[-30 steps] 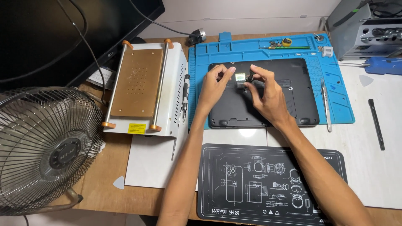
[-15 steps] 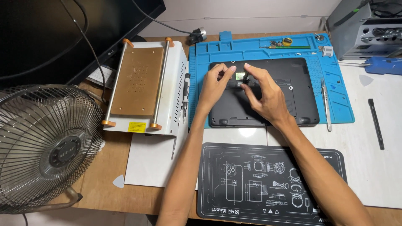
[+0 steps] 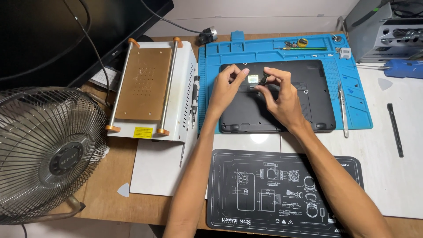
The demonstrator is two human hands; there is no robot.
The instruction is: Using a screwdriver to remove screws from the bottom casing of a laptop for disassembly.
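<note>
- Two bare hands are working over a black laptop [image 3: 282, 110] lying underside up on a blue mat [image 3: 357, 101].
- Left hand [image 3: 227, 88] is resting on the laptop, fingers narrowly curled, thumb and forefinger beside a small pale chip [image 3: 252, 79].
- Right hand [image 3: 282, 94] is pinching a small dark part [image 3: 263, 80] just right of that chip.
- Metal tweezers [image 3: 342, 110] are lying on the mat, right of the laptop.
</note>
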